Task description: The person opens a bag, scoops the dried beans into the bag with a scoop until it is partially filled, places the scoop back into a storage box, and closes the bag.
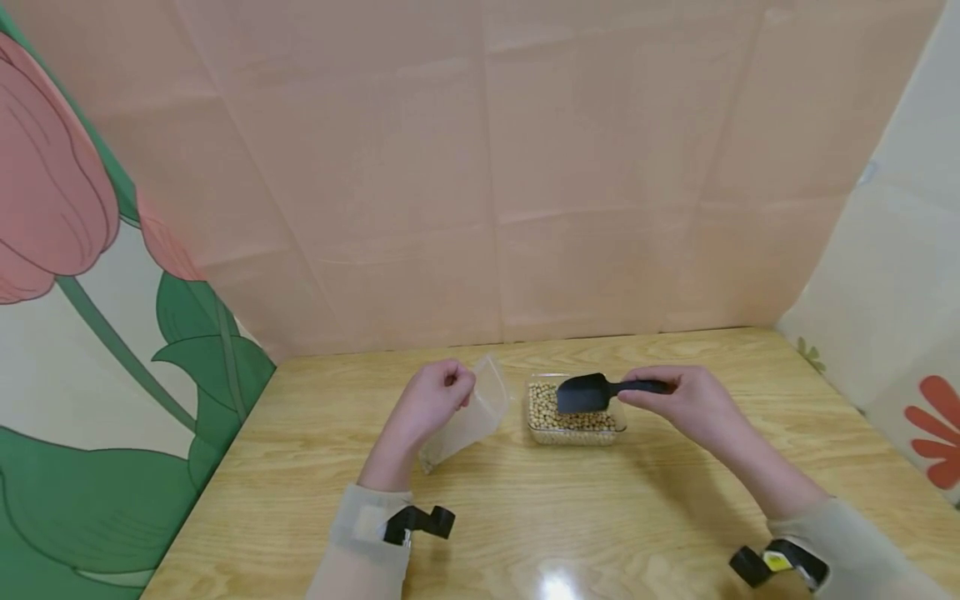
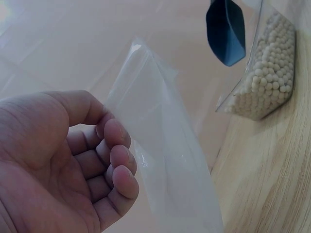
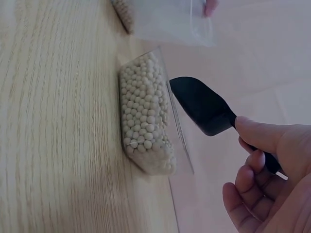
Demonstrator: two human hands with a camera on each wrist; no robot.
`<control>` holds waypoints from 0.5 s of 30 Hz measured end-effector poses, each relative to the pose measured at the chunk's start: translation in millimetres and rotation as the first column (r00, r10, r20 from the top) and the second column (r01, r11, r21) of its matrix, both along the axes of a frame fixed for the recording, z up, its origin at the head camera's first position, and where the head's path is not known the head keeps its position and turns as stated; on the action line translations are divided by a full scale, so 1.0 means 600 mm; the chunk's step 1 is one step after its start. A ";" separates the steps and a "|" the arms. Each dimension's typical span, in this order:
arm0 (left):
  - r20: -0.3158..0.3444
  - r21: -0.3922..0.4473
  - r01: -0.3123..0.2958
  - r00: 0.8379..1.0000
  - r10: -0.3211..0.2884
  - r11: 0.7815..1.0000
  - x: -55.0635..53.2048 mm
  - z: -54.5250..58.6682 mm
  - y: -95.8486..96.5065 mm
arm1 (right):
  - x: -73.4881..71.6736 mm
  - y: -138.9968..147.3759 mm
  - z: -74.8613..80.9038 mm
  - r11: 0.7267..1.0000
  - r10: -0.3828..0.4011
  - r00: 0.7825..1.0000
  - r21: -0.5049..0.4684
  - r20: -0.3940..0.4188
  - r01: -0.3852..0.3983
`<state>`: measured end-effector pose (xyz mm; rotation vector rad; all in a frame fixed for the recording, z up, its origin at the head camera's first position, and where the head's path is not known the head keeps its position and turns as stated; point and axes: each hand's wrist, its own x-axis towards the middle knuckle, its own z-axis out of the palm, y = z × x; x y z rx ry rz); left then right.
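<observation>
My left hand (image 1: 437, 398) pinches the upper edge of a translucent plastic bag (image 1: 474, 421), which hangs tilted with its lower corner close to the tabletop. Some beans (image 3: 124, 14) lie in that corner, as the right wrist view shows. In my right hand (image 1: 686, 400) is the handle of a small black scoop (image 1: 583, 393), held just above a clear plastic box (image 1: 573, 437). Round, pale soybeans (image 3: 141, 102) fill much of the box. The scoop's blade (image 2: 226, 34) shows no beans in the left wrist view.
The wood-grain table (image 1: 480, 525) carries the box near its back. A pinkish cloth backdrop (image 1: 480, 183) rises behind it. Flower-printed panels stand at the left (image 1: 97, 358) and right (image 1: 892, 333). Black camera mounts (image 1: 420, 523) are strapped to both forearms.
</observation>
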<state>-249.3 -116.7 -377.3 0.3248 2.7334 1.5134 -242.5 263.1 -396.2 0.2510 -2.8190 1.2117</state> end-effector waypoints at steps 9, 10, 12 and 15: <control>-0.006 0.008 0.009 1.000 -0.008 1.000 -0.001 0.000 -0.001 | -0.005 -0.002 0.001 0.997 0.055 0.998 0.062 -0.021 -0.054; -0.005 0.009 0.009 1.000 -0.009 1.000 0.000 -0.001 -0.001 | -0.006 -0.002 0.000 0.996 0.061 0.998 0.067 -0.024 -0.059; 0.000 0.010 0.009 1.000 -0.009 1.000 0.001 0.000 -0.001 | -0.006 -0.003 0.000 0.995 0.066 0.998 0.073 -0.021 -0.065; 0.002 0.009 0.009 1.000 -0.009 1.000 0.000 -0.001 -0.001 | -0.006 -0.005 0.000 0.995 0.075 0.997 0.069 -0.003 -0.075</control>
